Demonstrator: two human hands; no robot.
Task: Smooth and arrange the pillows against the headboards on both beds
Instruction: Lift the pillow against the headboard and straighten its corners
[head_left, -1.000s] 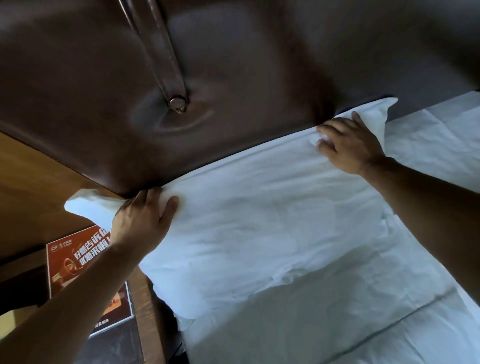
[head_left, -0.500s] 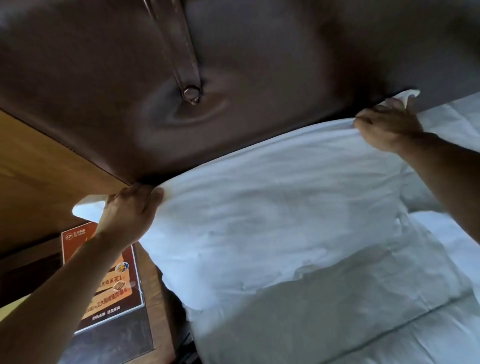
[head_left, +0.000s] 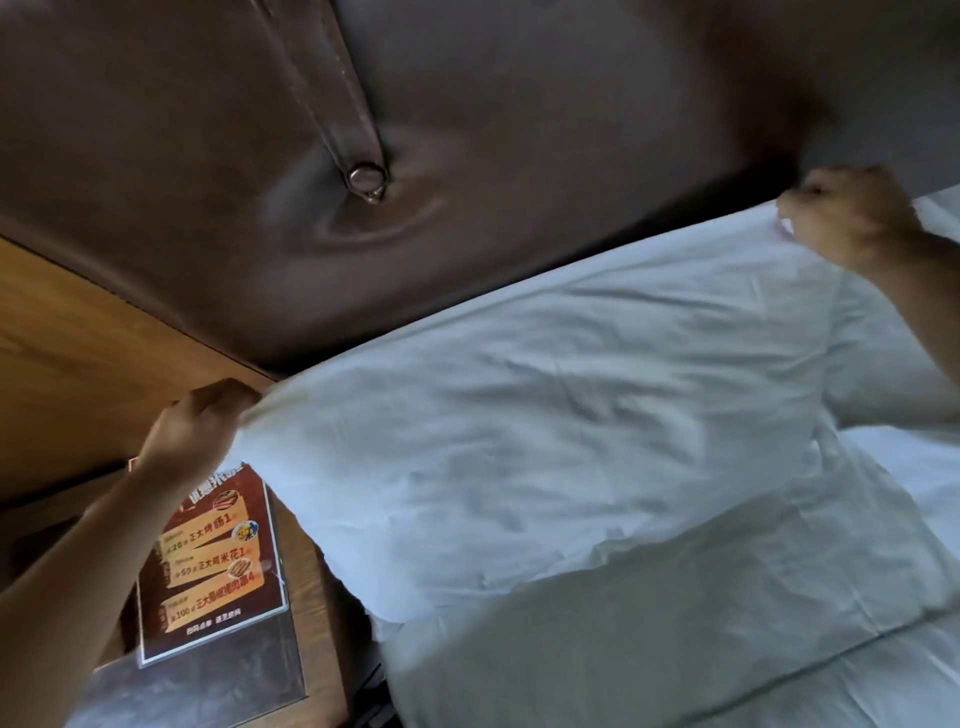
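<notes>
The plump white cotton pillow (head_left: 545, 441) lies across the middle of the frame, its upper edge against the brown padded leather headboard (head_left: 467, 130). The left hand (head_left: 192, 436) has its grip closed on the lower-left corner, the right hand (head_left: 852, 223) on the upper-right corner, pulling the creased cover taut. By my judgement smoothing is underway; a second white pillow (head_left: 893, 374) beyond and the other bed remain. At lower left, a red printed menu card (head_left: 213, 566) shows Chinese text with "20", "50", "100".

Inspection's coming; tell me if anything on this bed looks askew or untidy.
The white pillow lies slanted, its left corner overhanging the nightstand, its cover creased. The left hand and right hand grip its top corners.
</notes>
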